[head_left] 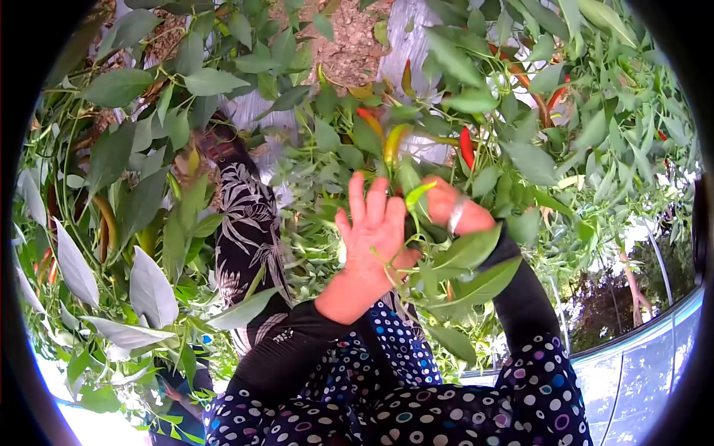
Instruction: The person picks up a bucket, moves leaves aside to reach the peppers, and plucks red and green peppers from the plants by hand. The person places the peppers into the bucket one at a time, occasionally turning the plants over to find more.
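My left hand (374, 227) reaches into the pepper plants, fingers stretched out and spread, holding nothing. Just beyond its fingertips hangs a yellow-green chili pepper (393, 143), beside an orange-red one (370, 121). To its right, my right hand (451, 208) is blurred and partly behind leaves, with a silver band at the wrist. A small light-green chili (421, 192) overlaps its fingertips; I cannot tell whether they grip it. A bright red chili (467, 147) hangs above the right hand. Broad green leaves (476, 279) cover part of the right forearm.
Dense pepper plants (126, 171) surround me, with more red chilies (558, 93) at the upper right. Silvery ground sheeting (405, 44) and bare soil (346, 48) show between the rows. My patterned trouser leg (245, 215) is at left; a pale sheet edge (647, 372) curves at lower right.
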The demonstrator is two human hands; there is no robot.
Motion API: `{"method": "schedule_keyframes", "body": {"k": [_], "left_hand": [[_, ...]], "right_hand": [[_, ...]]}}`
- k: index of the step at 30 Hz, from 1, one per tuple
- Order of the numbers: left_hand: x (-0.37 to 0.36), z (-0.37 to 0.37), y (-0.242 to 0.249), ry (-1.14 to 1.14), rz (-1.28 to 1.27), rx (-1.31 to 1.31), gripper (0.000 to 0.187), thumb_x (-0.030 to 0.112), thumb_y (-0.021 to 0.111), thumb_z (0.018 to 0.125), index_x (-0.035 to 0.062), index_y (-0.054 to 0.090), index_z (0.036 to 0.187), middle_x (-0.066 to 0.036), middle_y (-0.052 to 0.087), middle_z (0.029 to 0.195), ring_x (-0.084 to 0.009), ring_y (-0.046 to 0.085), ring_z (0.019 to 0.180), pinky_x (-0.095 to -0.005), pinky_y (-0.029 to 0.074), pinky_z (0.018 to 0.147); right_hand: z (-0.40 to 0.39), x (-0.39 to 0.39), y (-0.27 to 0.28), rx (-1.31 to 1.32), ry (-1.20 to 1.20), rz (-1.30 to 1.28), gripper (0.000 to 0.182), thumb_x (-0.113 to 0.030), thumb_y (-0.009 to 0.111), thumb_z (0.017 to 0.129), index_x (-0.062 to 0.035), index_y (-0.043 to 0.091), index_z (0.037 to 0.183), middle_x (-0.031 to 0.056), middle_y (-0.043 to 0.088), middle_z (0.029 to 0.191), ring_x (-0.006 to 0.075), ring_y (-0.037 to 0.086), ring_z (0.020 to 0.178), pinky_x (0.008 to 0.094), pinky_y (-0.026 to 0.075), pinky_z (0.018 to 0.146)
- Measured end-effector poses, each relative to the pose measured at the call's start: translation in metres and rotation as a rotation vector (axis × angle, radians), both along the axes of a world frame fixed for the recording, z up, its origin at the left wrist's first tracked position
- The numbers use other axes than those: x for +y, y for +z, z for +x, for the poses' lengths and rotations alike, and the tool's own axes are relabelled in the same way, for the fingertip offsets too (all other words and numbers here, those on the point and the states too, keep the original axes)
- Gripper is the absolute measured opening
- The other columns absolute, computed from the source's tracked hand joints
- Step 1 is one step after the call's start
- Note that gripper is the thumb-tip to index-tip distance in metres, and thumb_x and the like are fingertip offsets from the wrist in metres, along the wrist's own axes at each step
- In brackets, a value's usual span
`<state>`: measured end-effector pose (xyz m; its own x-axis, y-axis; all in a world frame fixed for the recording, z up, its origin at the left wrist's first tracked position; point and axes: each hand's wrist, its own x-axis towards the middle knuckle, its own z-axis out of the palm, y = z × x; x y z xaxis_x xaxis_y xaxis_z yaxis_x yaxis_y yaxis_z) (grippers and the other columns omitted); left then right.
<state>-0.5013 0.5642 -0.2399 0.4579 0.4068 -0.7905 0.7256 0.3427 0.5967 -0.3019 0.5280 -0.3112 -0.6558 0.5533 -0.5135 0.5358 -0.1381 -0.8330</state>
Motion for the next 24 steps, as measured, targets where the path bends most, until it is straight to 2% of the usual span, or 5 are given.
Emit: {"method": "schedule_keyframes", "body": {"k": [6,9,13,18,24], "left_hand": [[-0.055,0.021,-0.018,0.118,0.166,-0.518,0.083,0.03,0.069,0.06,0.006,0.026,0.127,-0.019,0.036,0.128,-0.0356,0.032,0.12,-0.0375,0.033,0.098],[-0.04,0.023,-0.009,0.163,-0.443,-0.509,0.074,0.025,0.065,0.066,0.0052,0.026,0.126,-0.021,0.051,0.11,-0.0365,0.05,0.103,-0.0388,0.042,0.088],[-0.049,0.028,-0.014,0.238,-0.344,-0.581,0.065,0.013,0.057,0.068,-0.0001,0.025,0.123,-0.024,0.056,0.094,-0.0396,0.054,0.09,-0.0417,0.044,0.077],[-0.041,0.031,0.002,0.279,-0.254,-0.467,0.06,0.004,0.054,0.069,-0.0033,0.03,0.123,-0.025,0.057,0.077,-0.0414,0.055,0.07,-0.0428,0.047,0.062],[-0.046,0.037,0.018,0.31,-0.113,-0.694,0.053,0.001,0.052,0.069,0.007,0.039,0.12,-0.02,0.05,0.111,-0.0372,0.049,0.102,-0.0403,0.041,0.086]], "right_hand": [[-0.007,0.04,0.079,-0.2,-0.035,-0.318,0.022,-0.012,0.062,0.066,-0.0036,0.061,0.086,0.0143,0.056,0.071,0.0326,0.057,0.067,0.0394,0.046,0.062],[-0.004,0.033,0.076,-0.287,-0.215,-0.353,0.021,-0.017,0.066,0.064,-0.0065,0.064,0.083,0.012,0.057,0.074,0.028,0.058,0.069,0.0359,0.047,0.063],[-0.009,0.054,0.076,-0.282,-0.063,-0.291,0.021,-0.009,0.061,0.064,-0.0063,0.064,0.084,0.0121,0.059,0.087,0.0234,0.059,0.079,0.03,0.048,0.07],[0.003,0.043,0.053,-0.224,-0.812,-0.589,0.015,-0.009,0.058,0.076,-0.0004,0.059,0.089,0.0016,0.059,0.085,0.0106,0.055,0.076,0.0255,0.046,0.069],[-0.001,0.087,0.033,-0.698,-0.136,0.366,0.021,0.004,0.051,0.066,-0.0027,0.059,0.085,0.0193,0.059,0.08,0.0373,0.056,0.076,0.0415,0.046,0.07]]}}
